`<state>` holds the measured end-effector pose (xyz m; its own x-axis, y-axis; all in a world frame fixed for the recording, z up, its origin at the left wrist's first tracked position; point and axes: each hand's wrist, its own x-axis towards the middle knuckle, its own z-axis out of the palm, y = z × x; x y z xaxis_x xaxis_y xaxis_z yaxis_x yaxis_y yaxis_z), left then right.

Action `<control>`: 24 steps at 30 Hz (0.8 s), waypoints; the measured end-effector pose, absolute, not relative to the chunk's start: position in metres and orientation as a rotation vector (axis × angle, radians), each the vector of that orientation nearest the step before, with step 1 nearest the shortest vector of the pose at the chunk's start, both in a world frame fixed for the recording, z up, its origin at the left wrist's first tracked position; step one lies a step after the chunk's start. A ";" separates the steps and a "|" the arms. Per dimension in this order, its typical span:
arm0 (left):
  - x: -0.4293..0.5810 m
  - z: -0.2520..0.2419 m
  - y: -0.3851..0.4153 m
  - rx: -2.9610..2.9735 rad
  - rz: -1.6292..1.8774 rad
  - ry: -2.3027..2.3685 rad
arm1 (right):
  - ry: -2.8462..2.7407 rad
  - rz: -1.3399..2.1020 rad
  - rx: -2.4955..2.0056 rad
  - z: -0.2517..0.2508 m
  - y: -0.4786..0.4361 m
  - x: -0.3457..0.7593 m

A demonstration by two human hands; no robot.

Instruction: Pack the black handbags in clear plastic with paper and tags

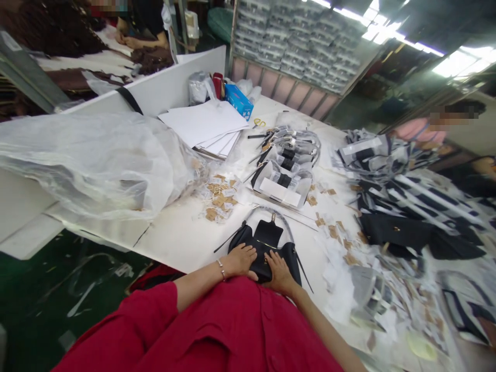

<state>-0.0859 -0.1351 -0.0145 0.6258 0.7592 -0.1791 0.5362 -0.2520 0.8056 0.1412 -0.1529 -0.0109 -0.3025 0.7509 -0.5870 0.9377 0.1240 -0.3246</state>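
Item: black handbag (261,266), one. It is lying at the near edge of the white table (182,237), at twelve o'clock from the wearer, close by the red shirt (232,330); whether cloth and bag are touching, I cannot tell. Directions below are centring on the bag.

Handling, left to right.
Left strap end (229,239): thin, trailing towards nine o'clock; probably limp and apt to snag.
Body: leather-like, slumping somewhat at both sides; I am judging it light, soft and pliable, not brittle, though probably scratching easily.
Flap (268,233): lying open towards twelve o'clock, carrying a metal fitting (273,217) at its far end; looking stiffer than the body, best taken by its edge.
Handle (285,223): arching from eleven to two o'clock, seemingly wearing a clear wrap; likely slicker than the body. For lifting, the two sides, at nine and four o'clock, are offering the surer hold.
Right strap end (305,272): trailing towards four o'clock; likewise limp, I am guessing.

Hands, left to right.
Left hand (240,259): resting on the body towards nine o'clock, opened out, fingers extending nearly together; how hard it is pressing, I cannot tell.
Right hand (279,272): resting towards four o'clock, opened wider, fingers spreading over the front. Neither is closing around anything.
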 end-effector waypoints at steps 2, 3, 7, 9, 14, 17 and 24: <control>-0.091 -0.002 -0.132 1.997 0.218 1.024 | 2.062 -1.135 1.643 -0.005 -0.142 0.143; -0.093 0.004 -0.129 2.022 0.156 1.028 | 2.022 -1.238 1.646 -0.002 -0.137 0.145; -0.093 0.026 -0.110 2.035 -0.006 1.050 | 1.921 -1.665 1.724 0.006 -0.125 0.152; -0.092 0.033 -0.098 2.031 -0.038 1.047 | 1.995 -1.762 1.849 0.003 -0.126 0.151; -0.094 0.052 -0.065 2.004 0.098 1.065 | 2.208 -1.579 2.189 -0.012 -0.140 0.135; -0.094 0.052 -0.050 1.984 0.175 1.135 | 2.245 -1.558 2.201 -0.013 -0.144 0.127; -0.083 -0.008 -0.077 2.103 0.022 1.075 | 2.282 -1.490 2.247 -0.013 -0.140 0.123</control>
